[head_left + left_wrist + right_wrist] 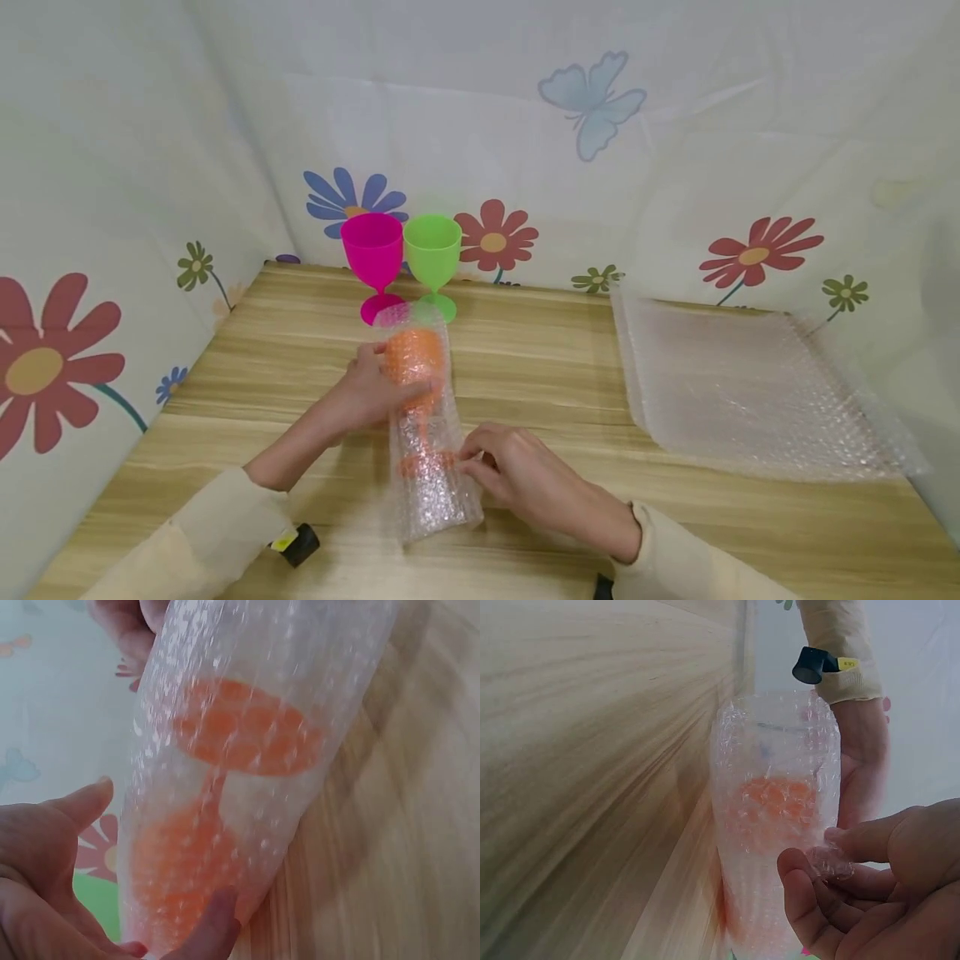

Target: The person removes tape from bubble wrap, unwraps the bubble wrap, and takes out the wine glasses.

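Note:
An orange goblet (415,354) lies on its side, rolled up in bubble wrap (442,508), its foot toward me. My left hand (371,390) holds the roll at the goblet's bowl, thumb across the top and fingers along the left side. At the roll's right side, near the goblet's foot, my right hand (525,471) pinches a bit of the wrap between thumb and fingertips. That pinched wrap (831,862) shows in the right wrist view. Through the bubbles the orange foot (251,731) appears blurred in the left wrist view.
A pink goblet (372,250) and a green goblet (432,250) stand upright side by side behind the roll, near the back edge of the wooden table (540,358). A loose bubble wrap sheet (735,383) lies at the right. Flower-patterned cloth (480,108) surrounds the table.

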